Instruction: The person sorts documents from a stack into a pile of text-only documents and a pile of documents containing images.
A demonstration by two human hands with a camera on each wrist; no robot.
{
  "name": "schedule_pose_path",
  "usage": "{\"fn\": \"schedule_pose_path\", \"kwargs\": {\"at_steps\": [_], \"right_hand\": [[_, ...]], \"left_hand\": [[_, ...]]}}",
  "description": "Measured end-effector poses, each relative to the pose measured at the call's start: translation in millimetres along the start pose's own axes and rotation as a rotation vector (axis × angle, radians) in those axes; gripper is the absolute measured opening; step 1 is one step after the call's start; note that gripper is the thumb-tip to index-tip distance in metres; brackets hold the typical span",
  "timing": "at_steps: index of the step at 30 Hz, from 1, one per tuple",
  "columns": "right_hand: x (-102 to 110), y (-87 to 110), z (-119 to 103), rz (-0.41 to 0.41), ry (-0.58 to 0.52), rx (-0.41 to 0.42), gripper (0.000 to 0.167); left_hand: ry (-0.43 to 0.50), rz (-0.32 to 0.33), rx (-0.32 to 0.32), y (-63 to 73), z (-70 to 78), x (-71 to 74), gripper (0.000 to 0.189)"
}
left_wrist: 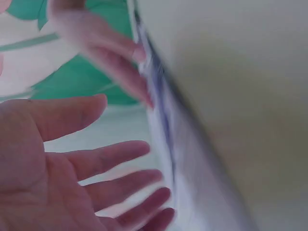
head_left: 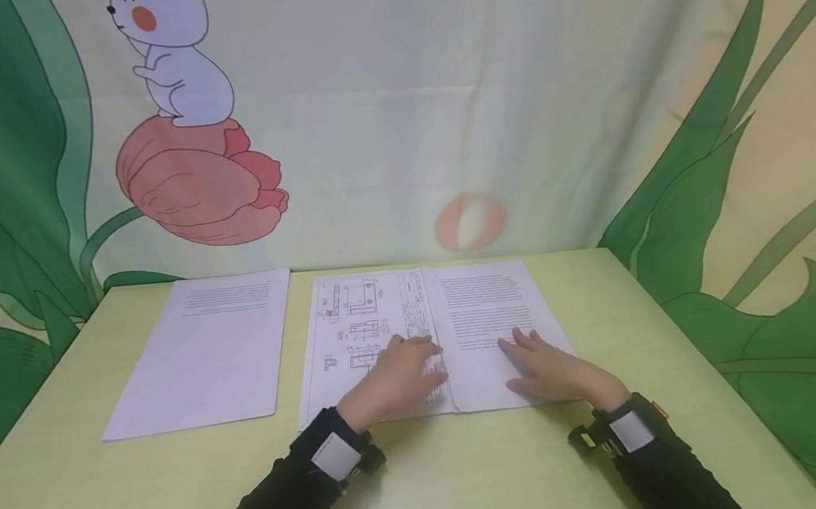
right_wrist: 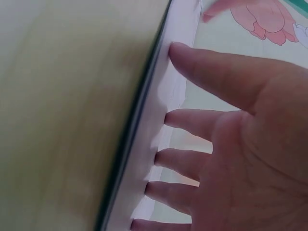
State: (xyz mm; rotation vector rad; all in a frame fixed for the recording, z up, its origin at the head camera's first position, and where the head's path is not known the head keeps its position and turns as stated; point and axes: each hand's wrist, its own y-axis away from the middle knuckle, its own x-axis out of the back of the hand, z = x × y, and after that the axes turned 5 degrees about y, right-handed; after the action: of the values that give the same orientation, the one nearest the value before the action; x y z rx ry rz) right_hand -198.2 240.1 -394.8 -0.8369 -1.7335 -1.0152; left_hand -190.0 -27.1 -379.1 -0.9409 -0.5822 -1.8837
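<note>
Two printed sheets lie side by side on the table, their edges meeting in the middle. The left one is a technical drawing sheet [head_left: 325, 349]; the right one is a page of text [head_left: 486, 380]. My left hand [head_left: 399, 371] is over the drawing sheet near the seam, its fingers spread toward the text page; in the left wrist view its fingers [left_wrist: 115, 159] are extended and hold nothing. On the text page rests my right hand [head_left: 549, 367], fingers spread, and in the right wrist view its fingertips [right_wrist: 161, 159] touch the paper.
Another printed sheet [head_left: 215, 365] lies at the left of the pale yellow-green table [head_left: 483, 472]. A patterned curtain [head_left: 369, 130] with plants and a white animal hangs right behind the table's far edge. Dark wrist straps with cameras sit on both sleeves [head_left: 275, 489].
</note>
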Motion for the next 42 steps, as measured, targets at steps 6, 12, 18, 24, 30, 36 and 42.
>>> {"fn": "schedule_pose_path", "kwargs": {"at_steps": [6,12,18,24,30,36,42], "right_hand": [[0,0.9,-1,-0.002,-0.002,0.000,0.065],[0,5.5,-1,-0.002,-0.024,-0.002,0.065],[-2,6.7,-3,-0.013,-0.030,-0.018,0.065],[-4,4.7,-2,-0.014,-0.029,-0.020,0.065],[-5,2.8,-2,-0.018,-0.030,-0.021,0.066],[-5,1.2,-2,-0.020,-0.025,-0.021,0.066],[-1,1.3,-2,-0.010,-0.010,-0.015,0.066]], "left_hand": [[0.045,0.331,0.074,25.0,-48.5,59.7,0.038],[-0.062,0.514,0.240,65.3,-115.6,111.6,0.047],[-0.138,0.509,0.450,104.2,-165.3,132.1,0.072],[-0.152,0.291,0.666,132.1,-199.4,137.9,0.083],[-0.121,0.130,0.762,142.7,-217.9,143.3,0.084],[-0.083,0.141,0.800,144.0,-223.9,145.5,0.088],[-0.077,0.187,0.800,145.9,-226.0,150.5,0.095]]}}
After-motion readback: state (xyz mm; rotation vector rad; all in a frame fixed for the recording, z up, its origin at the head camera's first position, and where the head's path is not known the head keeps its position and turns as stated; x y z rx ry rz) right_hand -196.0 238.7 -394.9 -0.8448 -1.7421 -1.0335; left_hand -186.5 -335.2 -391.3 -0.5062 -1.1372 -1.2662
